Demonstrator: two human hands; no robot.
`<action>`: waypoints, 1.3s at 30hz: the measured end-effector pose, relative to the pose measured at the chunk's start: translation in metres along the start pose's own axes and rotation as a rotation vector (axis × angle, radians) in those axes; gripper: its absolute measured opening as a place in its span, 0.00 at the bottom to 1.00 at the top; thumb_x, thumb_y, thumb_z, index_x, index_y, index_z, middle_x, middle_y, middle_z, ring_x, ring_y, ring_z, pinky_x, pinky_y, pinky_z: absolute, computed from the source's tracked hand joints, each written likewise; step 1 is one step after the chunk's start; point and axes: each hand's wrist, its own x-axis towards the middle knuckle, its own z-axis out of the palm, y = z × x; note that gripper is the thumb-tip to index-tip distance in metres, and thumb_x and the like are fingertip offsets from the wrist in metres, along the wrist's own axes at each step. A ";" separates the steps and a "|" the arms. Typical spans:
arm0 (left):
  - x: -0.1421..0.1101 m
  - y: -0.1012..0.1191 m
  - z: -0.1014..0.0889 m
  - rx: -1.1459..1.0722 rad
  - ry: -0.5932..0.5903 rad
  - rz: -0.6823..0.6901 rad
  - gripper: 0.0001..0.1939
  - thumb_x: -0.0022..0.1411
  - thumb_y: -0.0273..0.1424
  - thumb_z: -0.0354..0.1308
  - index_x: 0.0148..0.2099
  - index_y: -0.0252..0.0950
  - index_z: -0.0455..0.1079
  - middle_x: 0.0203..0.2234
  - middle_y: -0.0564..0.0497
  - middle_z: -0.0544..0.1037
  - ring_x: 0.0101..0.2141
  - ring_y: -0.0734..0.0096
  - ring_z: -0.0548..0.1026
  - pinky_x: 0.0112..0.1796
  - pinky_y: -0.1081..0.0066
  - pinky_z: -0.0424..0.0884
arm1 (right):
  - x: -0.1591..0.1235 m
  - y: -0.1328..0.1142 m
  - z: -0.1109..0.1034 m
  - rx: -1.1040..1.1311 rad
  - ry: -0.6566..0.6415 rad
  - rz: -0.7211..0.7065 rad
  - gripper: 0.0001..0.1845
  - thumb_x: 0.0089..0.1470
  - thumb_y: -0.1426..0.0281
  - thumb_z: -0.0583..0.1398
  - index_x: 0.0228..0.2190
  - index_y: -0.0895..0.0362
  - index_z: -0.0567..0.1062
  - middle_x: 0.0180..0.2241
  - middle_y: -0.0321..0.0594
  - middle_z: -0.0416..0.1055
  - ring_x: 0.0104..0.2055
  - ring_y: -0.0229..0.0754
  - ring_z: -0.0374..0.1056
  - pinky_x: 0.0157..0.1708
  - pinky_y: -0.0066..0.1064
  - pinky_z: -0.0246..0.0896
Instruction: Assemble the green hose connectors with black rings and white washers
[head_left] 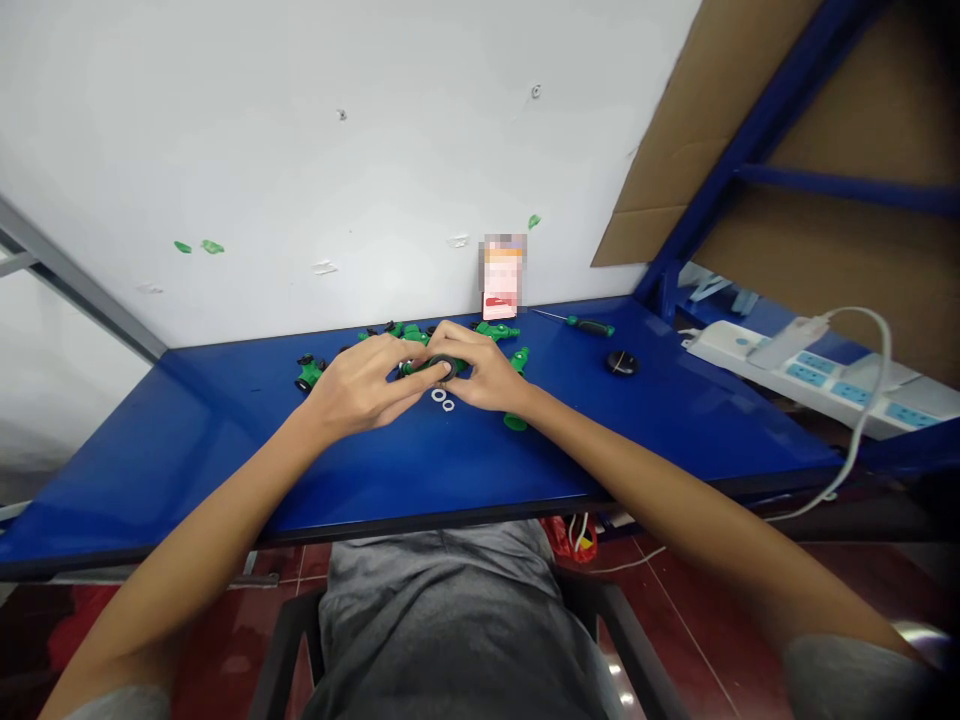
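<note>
Both hands meet over the middle of the blue table [225, 420] around a small green-and-black plastic part [448, 367]. My left hand [367, 382] pinches it from the left, its thumb stretched across the black round end. From the right, my right hand [486, 368] wraps its fingers round the same part. Much of the part is hidden by fingers, and its exact kind does not show. Just below the hands lie two white rings [434, 397]. Similar green-and-black parts [308, 375] lie left of and behind the hands. A green piece [520, 360] and a flat green disc [515, 422] sit near my right wrist.
A screwdriver [592, 326] lies at the back right, with a black round object [622, 363] before it. A pixelated upright card or screen [500, 285] leans on the white wall [420, 150]. On the right are a white power strip [727, 345] and its cable [862, 420].
</note>
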 end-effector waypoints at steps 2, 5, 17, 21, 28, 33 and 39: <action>0.000 0.000 0.000 0.002 -0.006 0.007 0.20 0.74 0.27 0.63 0.65 0.44 0.72 0.46 0.45 0.83 0.40 0.66 0.81 0.41 0.64 0.79 | 0.000 0.000 0.000 -0.004 -0.010 0.008 0.06 0.66 0.74 0.65 0.45 0.53 0.80 0.40 0.38 0.70 0.41 0.42 0.71 0.41 0.37 0.68; 0.002 0.001 -0.001 0.008 -0.025 0.004 0.18 0.74 0.27 0.63 0.63 0.42 0.73 0.46 0.44 0.83 0.41 0.64 0.81 0.41 0.63 0.79 | 0.000 0.002 0.000 -0.010 -0.022 0.030 0.04 0.66 0.72 0.66 0.43 0.53 0.78 0.40 0.38 0.70 0.41 0.43 0.70 0.43 0.38 0.68; -0.005 0.005 0.010 -0.077 0.019 -0.126 0.20 0.74 0.24 0.64 0.64 0.43 0.76 0.50 0.42 0.83 0.49 0.62 0.82 0.47 0.63 0.82 | -0.001 0.007 -0.004 -0.005 -0.013 0.100 0.08 0.65 0.67 0.71 0.43 0.53 0.79 0.39 0.37 0.70 0.41 0.43 0.70 0.41 0.37 0.66; -0.007 0.004 0.011 -0.115 0.032 -0.128 0.21 0.74 0.22 0.63 0.64 0.46 0.75 0.49 0.43 0.82 0.46 0.66 0.81 0.45 0.65 0.82 | 0.000 0.005 -0.003 0.025 -0.031 0.110 0.07 0.64 0.68 0.72 0.41 0.53 0.80 0.38 0.36 0.69 0.40 0.42 0.69 0.41 0.37 0.66; -0.002 0.001 0.003 -0.123 -0.059 -0.123 0.17 0.75 0.23 0.62 0.60 0.44 0.76 0.50 0.42 0.80 0.45 0.65 0.79 0.44 0.64 0.81 | -0.001 0.006 -0.004 0.031 -0.066 0.124 0.08 0.63 0.65 0.72 0.40 0.53 0.81 0.38 0.36 0.68 0.40 0.42 0.68 0.43 0.37 0.65; -0.004 -0.001 0.005 -0.193 -0.081 -0.151 0.14 0.76 0.25 0.61 0.59 0.43 0.77 0.51 0.42 0.79 0.44 0.66 0.80 0.43 0.65 0.81 | -0.002 0.009 -0.002 0.034 -0.101 0.159 0.10 0.63 0.64 0.73 0.39 0.54 0.80 0.38 0.36 0.68 0.39 0.43 0.68 0.43 0.37 0.64; 0.000 0.004 0.010 -0.403 0.012 -0.337 0.17 0.74 0.30 0.66 0.61 0.38 0.73 0.48 0.43 0.81 0.44 0.64 0.80 0.45 0.63 0.81 | -0.005 0.008 -0.004 -0.135 -0.088 0.158 0.07 0.65 0.73 0.65 0.44 0.52 0.76 0.40 0.38 0.70 0.41 0.44 0.68 0.40 0.36 0.63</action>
